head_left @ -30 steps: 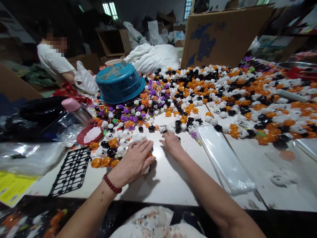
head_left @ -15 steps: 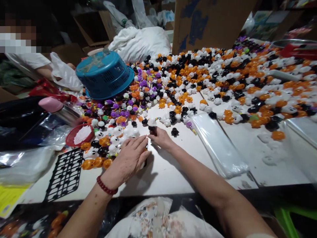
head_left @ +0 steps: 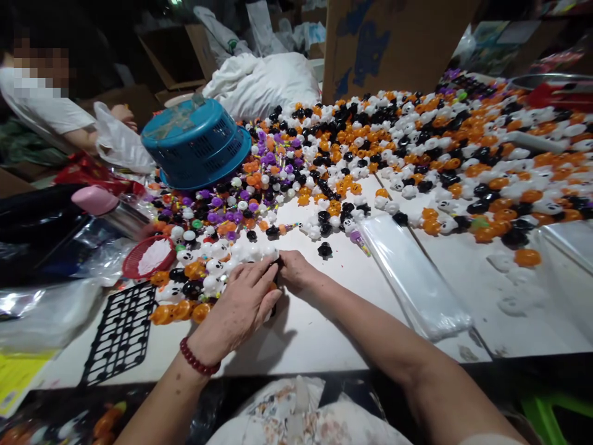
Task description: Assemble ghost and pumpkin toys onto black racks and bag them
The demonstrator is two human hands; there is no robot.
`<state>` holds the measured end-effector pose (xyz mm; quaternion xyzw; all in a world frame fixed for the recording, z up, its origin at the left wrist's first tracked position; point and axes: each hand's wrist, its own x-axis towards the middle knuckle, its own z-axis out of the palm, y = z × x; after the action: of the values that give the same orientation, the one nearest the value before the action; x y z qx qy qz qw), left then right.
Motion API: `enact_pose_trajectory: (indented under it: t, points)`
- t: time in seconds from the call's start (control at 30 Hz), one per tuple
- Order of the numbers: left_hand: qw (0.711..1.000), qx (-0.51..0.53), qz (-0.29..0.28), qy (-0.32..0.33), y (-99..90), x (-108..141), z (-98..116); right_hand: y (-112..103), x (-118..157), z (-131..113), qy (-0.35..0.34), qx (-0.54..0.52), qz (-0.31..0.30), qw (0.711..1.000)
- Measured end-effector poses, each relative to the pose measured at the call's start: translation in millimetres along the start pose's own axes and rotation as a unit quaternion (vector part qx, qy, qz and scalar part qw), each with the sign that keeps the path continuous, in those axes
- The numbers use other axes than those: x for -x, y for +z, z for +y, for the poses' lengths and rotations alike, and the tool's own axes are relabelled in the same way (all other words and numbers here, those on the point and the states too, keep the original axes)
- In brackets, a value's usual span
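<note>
My left hand point(head_left: 243, 303), with a red bead bracelet point(head_left: 198, 358) at its wrist, lies over a row of small toys, its fingers together. Beneath its edge shows a little of something black and orange. My right hand point(head_left: 296, 269) is bent with fingertips at the right end of that row, close to my left fingertips; what it holds is hidden. White ghost toys point(head_left: 250, 250) lie just beyond my left hand, and orange pumpkin toys point(head_left: 173, 311) lie to its left. A black grid tray point(head_left: 121, 334) rests further left.
Many mixed toys point(head_left: 417, 142) cover the table's back and right. A blue basket point(head_left: 194, 145) stands upside down at the back left. Clear plastic bags point(head_left: 412, 278) lie right. A red dish point(head_left: 148, 256) holds white powder. Another person point(head_left: 46, 105) is at the far left.
My right hand has come down beside my left fingertips; the white-topped dark toy it held upright no longer shows there. The person at the far left has shifted, and a hand now shows above the white bag.
</note>
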<state>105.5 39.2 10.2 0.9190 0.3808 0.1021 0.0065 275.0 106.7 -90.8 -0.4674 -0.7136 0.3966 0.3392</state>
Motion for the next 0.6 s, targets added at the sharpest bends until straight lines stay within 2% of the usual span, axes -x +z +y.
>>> enact_pose_trajectory:
  t: [0.23, 0.33, 0.47, 0.53, 0.6]
  points:
    - [1.000, 0.009, 0.012, 0.005, -0.8, -0.5, 0.5, 0.7, -11.9, -0.4, -0.024, 0.050, -0.045, 0.997]
    - [0.999, -0.001, 0.043, 0.003, -5.8, 5.4, 2.7, 0.1, -13.8, -1.4, -0.031, 0.044, -0.042, 0.998]
    - [0.987, 0.031, 0.154, -0.020, -13.7, 41.7, 13.4, 0.9, -4.6, -8.0, -0.010, 0.049, -0.023, 0.998]
    - [0.968, 0.057, 0.231, -0.080, -9.9, 71.1, 20.9, 3.1, 6.9, -11.8, -0.007, 0.047, -0.013, 0.999]
    - [0.936, 0.069, 0.300, -0.169, 1.2, 101.7, 25.9, 6.8, 23.4, -14.3, 0.016, 0.032, 0.004, 0.999]
